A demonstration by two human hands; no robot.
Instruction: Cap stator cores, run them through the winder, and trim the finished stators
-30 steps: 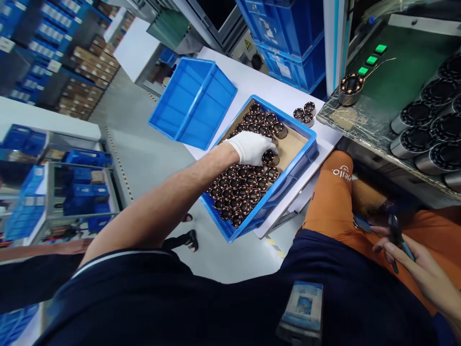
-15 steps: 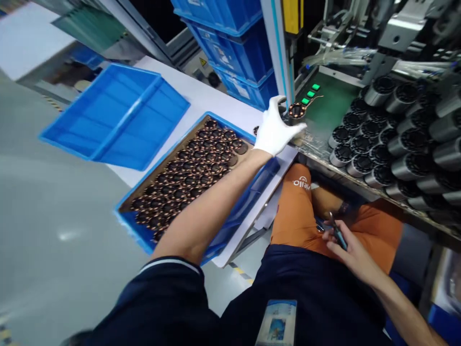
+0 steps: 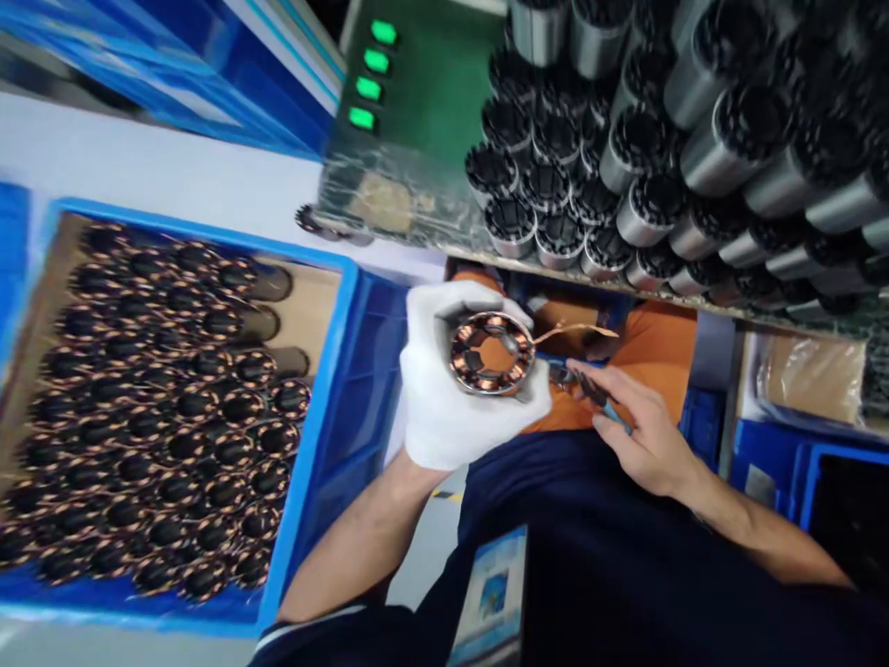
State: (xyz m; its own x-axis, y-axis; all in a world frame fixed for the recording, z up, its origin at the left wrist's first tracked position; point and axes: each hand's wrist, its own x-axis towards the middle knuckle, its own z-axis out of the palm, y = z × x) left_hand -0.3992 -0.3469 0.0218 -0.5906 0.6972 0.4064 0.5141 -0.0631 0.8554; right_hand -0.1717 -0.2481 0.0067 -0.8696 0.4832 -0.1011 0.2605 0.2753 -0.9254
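In a white glove, my left hand point(image 3: 444, 408) is closed around a wound motor stator point(image 3: 518, 369), gripping its outside. The stator's open end, ringed with copper coils, faces up. A copper lead point(image 3: 576, 328) sticks out from it to the right, over my lap. My bare right hand point(image 3: 649, 431) is closed on small pliers point(image 3: 614, 413) with dark and teal handles, just right of the stator. Their tip points up and left, below the lead, apart from it as far as I can see. The glove hides the stator's lower body.
A blue crate point(image 3: 347, 306) at left holds many wound stators point(image 3: 187, 445). Metal cylinders with black slotted ends point(image 3: 510, 227) stand and lie stacked on the green bench point(image 3: 437, 139). Green lit buttons point(image 3: 369, 89) sit at its left. A small dark part point(image 3: 309, 219) lies by the bench corner.
My left hand has brought the stator from the bench edge toward my lap, beside my right hand. My right hand still grips the pliers. The view has turned and moved closer.
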